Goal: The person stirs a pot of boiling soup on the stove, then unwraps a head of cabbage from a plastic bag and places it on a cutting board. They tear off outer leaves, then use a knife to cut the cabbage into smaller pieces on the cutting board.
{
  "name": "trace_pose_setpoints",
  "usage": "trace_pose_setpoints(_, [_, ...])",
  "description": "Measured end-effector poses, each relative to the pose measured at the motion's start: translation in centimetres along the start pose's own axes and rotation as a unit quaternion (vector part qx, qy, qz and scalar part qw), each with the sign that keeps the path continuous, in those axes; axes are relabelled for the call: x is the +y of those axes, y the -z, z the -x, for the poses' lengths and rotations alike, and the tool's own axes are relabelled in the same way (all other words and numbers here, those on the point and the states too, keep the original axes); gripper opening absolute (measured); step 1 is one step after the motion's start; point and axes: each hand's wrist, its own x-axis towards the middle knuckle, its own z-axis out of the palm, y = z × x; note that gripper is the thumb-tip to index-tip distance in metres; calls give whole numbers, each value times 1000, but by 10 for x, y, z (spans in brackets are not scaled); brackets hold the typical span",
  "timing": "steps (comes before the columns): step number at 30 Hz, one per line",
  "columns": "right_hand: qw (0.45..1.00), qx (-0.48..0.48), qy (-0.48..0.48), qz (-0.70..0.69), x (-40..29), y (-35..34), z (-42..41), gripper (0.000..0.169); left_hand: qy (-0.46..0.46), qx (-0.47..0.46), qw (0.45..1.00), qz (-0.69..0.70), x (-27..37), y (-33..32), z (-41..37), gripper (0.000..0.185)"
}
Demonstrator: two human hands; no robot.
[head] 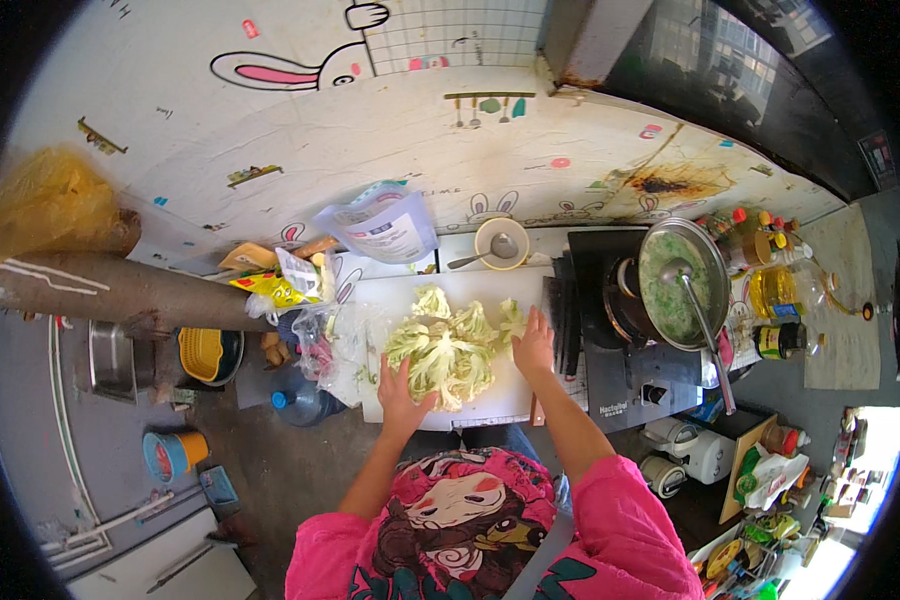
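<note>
A heap of pale yellow-green cauliflower pieces (pixel 450 356) lies on a white cutting board (pixel 487 283). At the near left of the heap is my left hand (pixel 403 401), its fingers spread against the outer florets. My right hand (pixel 536 346) rests at the board's right side, fingers extended beside a smaller floret (pixel 511 321); it appears to touch that piece. Neither hand grips anything that I can see. Below my right wrist, a brown handle (pixel 538 412) shows at the board's near edge; what it belongs to is hidden.
Right of the board, a pot (pixel 671 300) of green soup with a ladle (pixel 690 296) sits on a stove (pixel 607 390). Oil and sauce bottles (pixel 780 292) stand beyond. Behind the board are a bowl with a spoon (pixel 502 244) and a pouch (pixel 382 225). Plastic bags (pixel 330 337) crowd the left.
</note>
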Motion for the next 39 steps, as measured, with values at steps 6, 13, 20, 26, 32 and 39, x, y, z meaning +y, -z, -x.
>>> trace_pose_setpoints(6, [987,21,-48,-153,0,-8,-2,53,22,19,999,35,-4,-2,1,110])
trace_pose_setpoints(13, [979,89,-8,-181,-4,6,4,28,25,5,998,57,-6,7,3,113])
trace_pose_setpoints(20, [908,223,99,-340,-75,51,5,19,20,3,995,93,-19,15,2,98])
trace_pose_setpoints(26, [907,94,115,-395,-171,16,18,23,9,54,990,133,-51,38,0,82])
trace_pose_setpoints(32, [913,-48,123,-386,-245,-64,34,19,65,81,985,141,-91,61,7,76])
trace_pose_setpoints(39, [950,-119,96,-273,-286,-141,42,24,106,70,979,161,-119,67,29,73])
